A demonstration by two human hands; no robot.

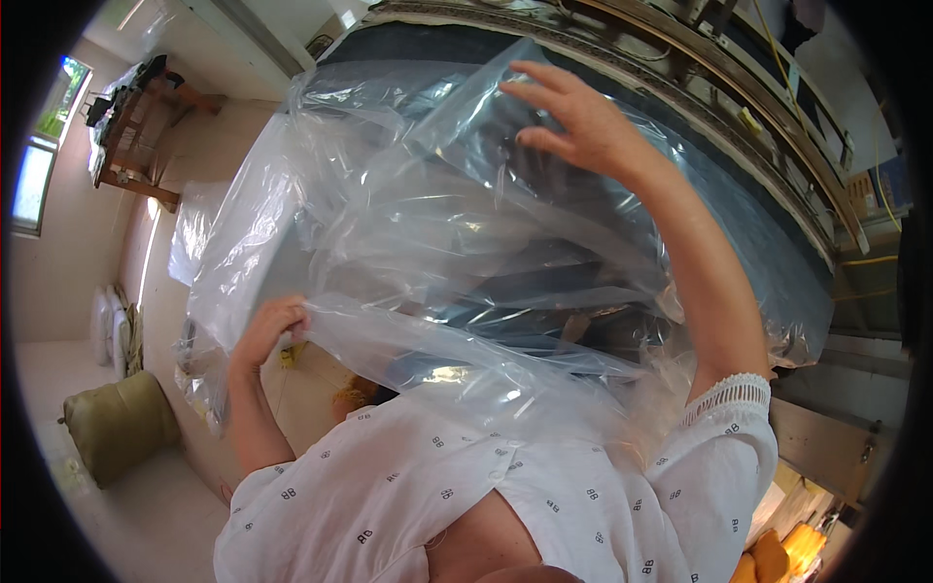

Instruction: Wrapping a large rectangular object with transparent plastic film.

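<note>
Head view looked down on a big clear plastic sheet (457, 243), thin, shiny and full of crinkles. It was see-through, and bright spots of light sat on its folds. Under it lay something wide, flat and dark blue-grey (739, 243), which showed through the sheet.

The left hand (272, 328) was curled tight, and its fingers (290, 313) pinched the near edge of the sheet into a bunch. From those fingers the plastic ran away in a long soft fold and rose up in a puffy heap.

The right hand (575, 119) was up high and spread wide, with fingers (533, 93) apart and a bit bent. It lay on top of the sheet at the far side. The plastic sat under those fingers and spilled down past the wrist and arm. I could not tell if the thumb gripped any of it.

Well off past the left fingers, a lumpy greenish sack (119, 426) sat on the pale floor (146, 525).
</note>
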